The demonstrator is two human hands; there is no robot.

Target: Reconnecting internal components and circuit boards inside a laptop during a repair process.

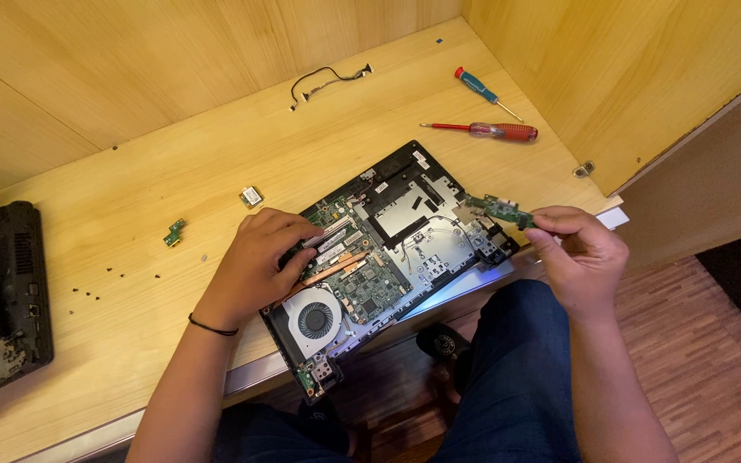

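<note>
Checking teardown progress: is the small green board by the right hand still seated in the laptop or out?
Out: the right hand pinches the small green board raised above the opened laptop edge.

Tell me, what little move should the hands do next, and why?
Probably the right hand should lift the small green board away and set it on the bare wooden table. Its fingers already pinch the board at the edge of the opened laptop, while the left hand presses on the laptop's parts, steadying it.
</note>
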